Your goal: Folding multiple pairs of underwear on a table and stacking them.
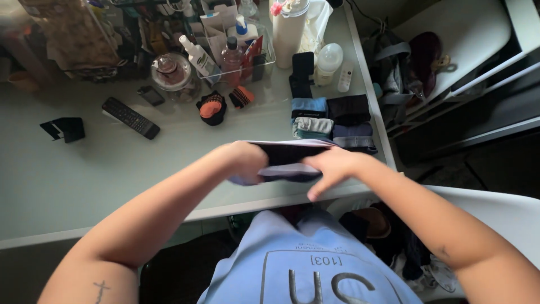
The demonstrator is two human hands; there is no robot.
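Fingers of both hands close on a dark cloth (289, 159) held just above the near edge of the table (84, 174). The left hand (247, 160) curls tight round the cloth's left end; the right hand (332, 169) pinches its right end, with one finger stretched down past the hem. This looks like a fold in progress: the cloth lies doubled flat between the hands, and the next move would call for bringing the ends together evenly without letting the layers slip.

Just beyond the cloth sits a stack (332, 121) of folded pieces in blue, white and dark tones. Farther back from the cloth stand a tall white bottle (288, 28), a small white spray bottle (198, 56) and a red-tinted bottle (230, 56) in a clear bin. Left of the cloth lies a black remote (130, 117).
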